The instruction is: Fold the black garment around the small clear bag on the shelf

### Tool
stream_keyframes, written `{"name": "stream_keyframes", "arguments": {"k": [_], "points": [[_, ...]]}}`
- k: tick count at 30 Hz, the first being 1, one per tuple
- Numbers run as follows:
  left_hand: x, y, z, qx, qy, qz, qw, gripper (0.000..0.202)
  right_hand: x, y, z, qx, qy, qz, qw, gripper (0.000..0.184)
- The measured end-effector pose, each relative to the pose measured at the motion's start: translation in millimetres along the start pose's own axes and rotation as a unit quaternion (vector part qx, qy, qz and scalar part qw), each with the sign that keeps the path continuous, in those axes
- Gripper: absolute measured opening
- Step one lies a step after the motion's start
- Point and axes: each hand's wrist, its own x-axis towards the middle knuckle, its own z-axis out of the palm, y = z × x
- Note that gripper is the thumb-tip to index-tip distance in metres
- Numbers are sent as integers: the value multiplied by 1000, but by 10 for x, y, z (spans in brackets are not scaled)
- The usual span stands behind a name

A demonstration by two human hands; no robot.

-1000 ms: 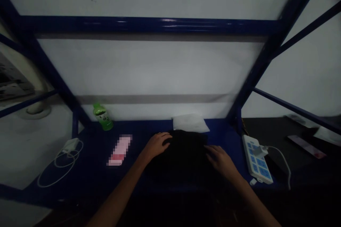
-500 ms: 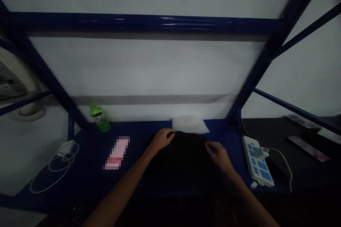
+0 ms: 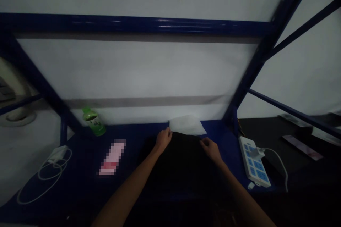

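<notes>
A black piece of cloth (image 3: 183,159) lies on the dark blue table (image 3: 133,142) in front of me. My left hand (image 3: 163,139) rests at its far left corner, fingers curled onto the edge. My right hand (image 3: 210,148) is at the far right corner, fingers bent onto the cloth. Just behind both hands lies a white folded cloth or bag (image 3: 186,125). Whether the fingers pinch the black cloth is too dark to tell.
A green bottle (image 3: 93,122) stands at the back left. A pink blurred card (image 3: 112,153) lies left of the cloth. A white charger with coiled cable (image 3: 50,163) is at far left. A white power strip (image 3: 254,163) lies on the right. Blue frame bars (image 3: 133,25) rise around the table.
Both hands have slid away from me across the black cloth, from its middle to its far corners near the white cloth. The view has shifted slightly to the right.
</notes>
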Motion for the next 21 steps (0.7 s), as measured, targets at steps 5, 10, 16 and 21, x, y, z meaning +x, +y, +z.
{"name": "stream_keyframes", "arguments": {"k": [5,10,16,21], "points": [[-233,-12,-233,-10,9,54,998,19,-127,-91,-41,-6,38,-34,999,44],[-794,-65,-457,-31,31,142,989,30,-436,-436,-24,-13,20,-151,988,41],[-1233,-298,-341,38,-19,155,987,63,-646,-899,131,-95,-189,-236,948,56],[-1260,-396,-246,47,-40,146,987,69,-666,-929,242,-137,-232,-228,936,65]]}}
